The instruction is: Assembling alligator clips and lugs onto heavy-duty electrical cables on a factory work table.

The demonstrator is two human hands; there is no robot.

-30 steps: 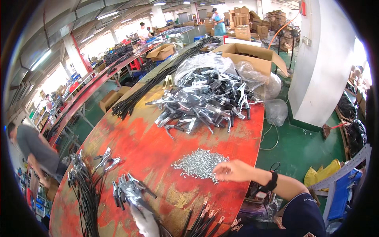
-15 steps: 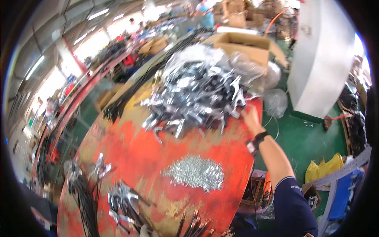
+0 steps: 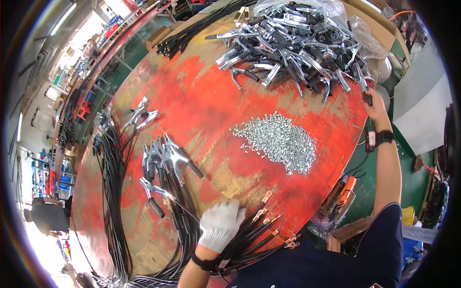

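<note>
At the right edge of a heap of metal spring clamps (image 3: pixel 293 53) with black handles, my right hand (image 3: pixel 377 106) is bare and closed around the black handle of one clamp (image 3: pixel 368 98). The jaws of that clamp point toward the heap. My left hand (image 3: pixel 222 222), in a white knit glove, rests with curled fingers by the near edge. Beside it lie black cables with copper lugs (image 3: pixel 261 211); whatever its fingers hold is hidden. To its left is a bunch of cables with clamps (image 3: pixel 161 156) on their ends.
A pile of small silvery screws or rivets (image 3: pixel 283 144) lies on the worn red table (image 3: pixel 201 108). Another cable bundle (image 3: pixel 111 192) with clamps runs down the left side. More black cables (image 3: pixel 192 31) lie at the far left. An orange-handled tool (image 3: pixel 346 189) sits below the right edge.
The view has tilted down, bringing the near table edge into sight. My gloved left hand, barely visible before at the lower edge, now shows fully. My right hand stays at the heap's right edge.
</note>
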